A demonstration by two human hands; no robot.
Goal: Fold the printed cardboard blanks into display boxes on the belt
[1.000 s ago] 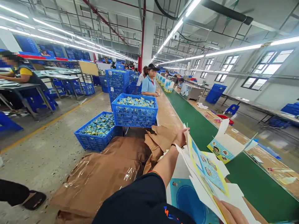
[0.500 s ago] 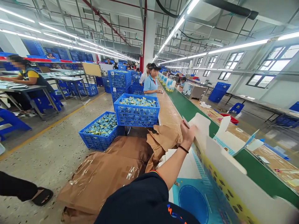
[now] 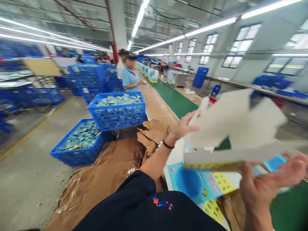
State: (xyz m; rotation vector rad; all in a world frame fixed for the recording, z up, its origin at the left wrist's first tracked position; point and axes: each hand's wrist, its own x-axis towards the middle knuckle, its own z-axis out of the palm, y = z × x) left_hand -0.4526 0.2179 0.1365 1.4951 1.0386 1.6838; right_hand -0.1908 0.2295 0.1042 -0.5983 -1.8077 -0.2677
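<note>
You are on a factory floor, and the evidence points to a packing hall. A long green conveyor belt (image 3: 175, 99) runs down the room, with a co-worker in a blue polo shirt (image 3: 128, 78) standing at its side. Blue plastic crates (image 3: 117, 110) stand on the concrete floor (image 3: 31, 173), filled with small wrapped packets (image 3: 117, 100). A yellow floor line (image 3: 31, 136) runs along the aisle. Overhead you have fluorescent tube lights (image 3: 211, 27) and exposed pipework (image 3: 163, 19), with tall windows (image 3: 243, 41) along the side wall. Brown wrapping paper (image 3: 96, 183) and a printed card box (image 3: 231, 125) are also on record.
</note>
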